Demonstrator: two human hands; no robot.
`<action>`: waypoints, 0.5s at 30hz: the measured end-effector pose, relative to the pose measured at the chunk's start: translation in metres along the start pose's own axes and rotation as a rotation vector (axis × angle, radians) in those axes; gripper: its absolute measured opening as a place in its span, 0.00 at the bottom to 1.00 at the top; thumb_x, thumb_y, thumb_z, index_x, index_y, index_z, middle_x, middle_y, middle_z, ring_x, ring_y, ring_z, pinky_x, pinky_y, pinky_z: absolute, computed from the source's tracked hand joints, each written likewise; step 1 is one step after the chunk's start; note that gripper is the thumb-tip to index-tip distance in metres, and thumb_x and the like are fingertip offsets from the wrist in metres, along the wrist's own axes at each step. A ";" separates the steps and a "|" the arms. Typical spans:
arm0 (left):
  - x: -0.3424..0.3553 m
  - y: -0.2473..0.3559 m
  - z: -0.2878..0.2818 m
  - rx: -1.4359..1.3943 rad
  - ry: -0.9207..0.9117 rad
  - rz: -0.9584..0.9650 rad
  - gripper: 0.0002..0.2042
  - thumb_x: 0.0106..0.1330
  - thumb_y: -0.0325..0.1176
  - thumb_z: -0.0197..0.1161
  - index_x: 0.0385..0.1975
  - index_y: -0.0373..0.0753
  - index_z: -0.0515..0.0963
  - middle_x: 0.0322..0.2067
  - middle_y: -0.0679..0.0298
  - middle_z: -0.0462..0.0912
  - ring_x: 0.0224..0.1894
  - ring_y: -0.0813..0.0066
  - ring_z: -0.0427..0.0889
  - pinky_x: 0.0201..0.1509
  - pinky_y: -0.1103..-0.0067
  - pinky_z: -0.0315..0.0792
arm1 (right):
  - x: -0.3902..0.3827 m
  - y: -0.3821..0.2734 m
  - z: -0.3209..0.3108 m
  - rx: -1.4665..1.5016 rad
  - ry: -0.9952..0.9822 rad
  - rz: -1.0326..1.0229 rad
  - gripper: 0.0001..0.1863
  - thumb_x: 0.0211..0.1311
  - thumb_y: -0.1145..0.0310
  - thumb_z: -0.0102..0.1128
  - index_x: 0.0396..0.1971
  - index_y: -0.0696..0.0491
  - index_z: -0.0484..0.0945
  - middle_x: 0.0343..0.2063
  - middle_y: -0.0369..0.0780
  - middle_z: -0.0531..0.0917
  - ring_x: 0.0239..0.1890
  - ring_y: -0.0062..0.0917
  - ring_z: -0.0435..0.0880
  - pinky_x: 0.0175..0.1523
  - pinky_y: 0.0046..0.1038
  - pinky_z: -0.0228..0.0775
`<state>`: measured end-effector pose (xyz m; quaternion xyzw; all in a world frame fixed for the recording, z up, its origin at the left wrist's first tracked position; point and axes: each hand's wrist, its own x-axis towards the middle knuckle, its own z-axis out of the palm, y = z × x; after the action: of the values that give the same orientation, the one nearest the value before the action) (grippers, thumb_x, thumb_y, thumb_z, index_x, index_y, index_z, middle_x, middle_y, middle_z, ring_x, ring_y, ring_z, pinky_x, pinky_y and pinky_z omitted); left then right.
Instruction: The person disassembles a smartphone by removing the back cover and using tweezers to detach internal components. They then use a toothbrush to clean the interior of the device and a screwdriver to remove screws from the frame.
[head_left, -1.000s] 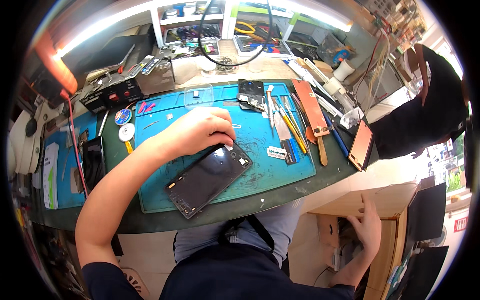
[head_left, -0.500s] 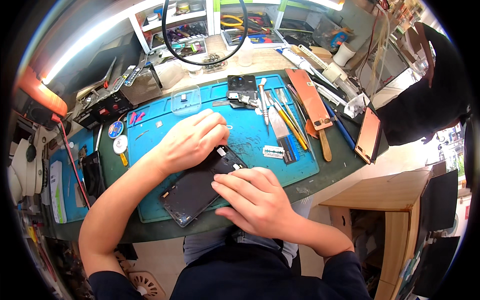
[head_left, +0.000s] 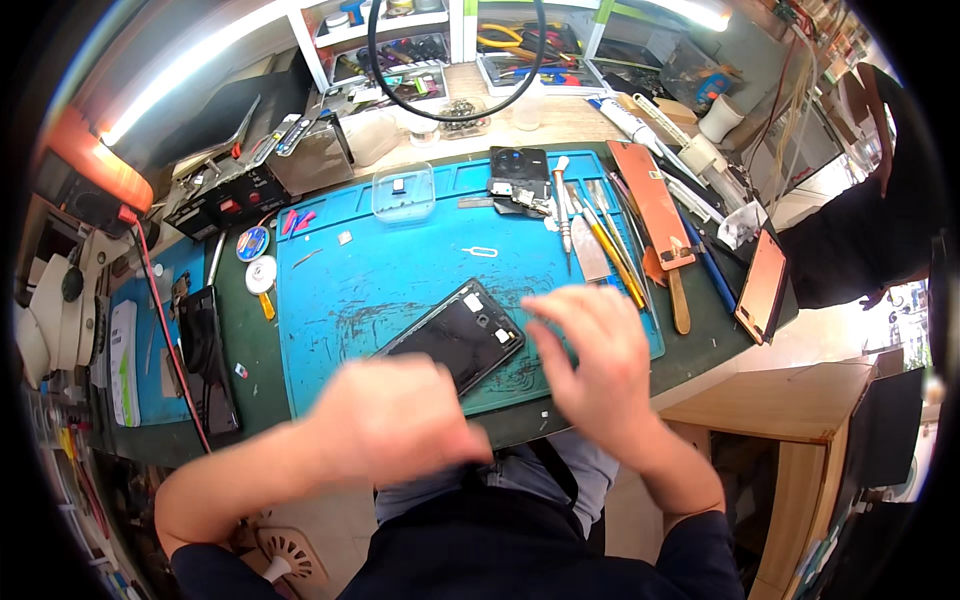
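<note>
A black phone back housing [head_left: 450,335] with white patches at its upper right end lies slanted on the blue work mat [head_left: 340,320]. My left hand [head_left: 385,425] is smeared by motion above the housing's lower left end and covers that part. Whether its fingers hold anything cannot be made out. Just right of the housing, my right hand [head_left: 600,360] hovers with thumb and fingers apart and nothing seen between them. A SIM eject pin [head_left: 482,252] rests on the mat beyond the housing.
Along the mat's back stand a clear plastic box [head_left: 403,193] and a phone with exposed parts [head_left: 518,180]. A screwdriver [head_left: 563,215], tweezers and spudgers lie at the right. Solder spools [head_left: 261,274] and a dark phone [head_left: 208,365] are at the left; a person's dark sleeve [head_left: 850,240] shows far right.
Both hands have come off the phone housing, the left toward me and the right to the right. The housing's far end and the eject pin are now uncovered. The whole view has shifted.
</note>
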<state>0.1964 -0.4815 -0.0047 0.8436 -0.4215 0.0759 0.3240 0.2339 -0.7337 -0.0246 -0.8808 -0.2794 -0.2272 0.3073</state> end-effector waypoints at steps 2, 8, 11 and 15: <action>-0.010 0.035 0.003 0.059 -0.239 0.128 0.22 0.62 0.55 0.74 0.24 0.44 0.75 0.24 0.70 0.72 0.29 0.74 0.78 0.30 0.75 0.72 | 0.014 0.012 0.007 0.079 -0.135 0.049 0.10 0.61 0.72 0.76 0.43 0.53 0.88 0.36 0.40 0.86 0.36 0.35 0.86 0.42 0.35 0.76; -0.011 0.044 0.020 0.336 -0.020 0.102 0.21 0.65 0.45 0.72 0.49 0.34 0.85 0.47 0.59 0.85 0.50 0.68 0.85 0.51 0.76 0.77 | 0.027 0.007 0.023 -0.050 -0.199 -0.044 0.08 0.64 0.68 0.75 0.36 0.54 0.85 0.32 0.39 0.84 0.34 0.33 0.86 0.39 0.35 0.78; -0.014 0.037 0.023 0.439 0.094 -0.266 0.29 0.65 0.43 0.71 0.63 0.32 0.78 0.55 0.53 0.83 0.57 0.58 0.84 0.60 0.67 0.78 | 0.032 0.013 0.028 -0.135 -0.213 -0.157 0.09 0.64 0.68 0.74 0.32 0.55 0.81 0.31 0.39 0.81 0.33 0.34 0.84 0.38 0.35 0.78; -0.018 0.017 0.029 0.386 0.246 -0.251 0.29 0.66 0.29 0.70 0.67 0.27 0.75 0.48 0.55 0.87 0.49 0.61 0.88 0.52 0.71 0.81 | 0.040 0.017 0.029 -0.245 -0.264 -0.296 0.09 0.64 0.70 0.72 0.32 0.55 0.78 0.30 0.40 0.79 0.34 0.36 0.82 0.40 0.36 0.77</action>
<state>0.1679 -0.4946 -0.0266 0.9199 -0.2487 0.2160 0.2126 0.2810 -0.7115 -0.0299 -0.8832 -0.4134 -0.1849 0.1221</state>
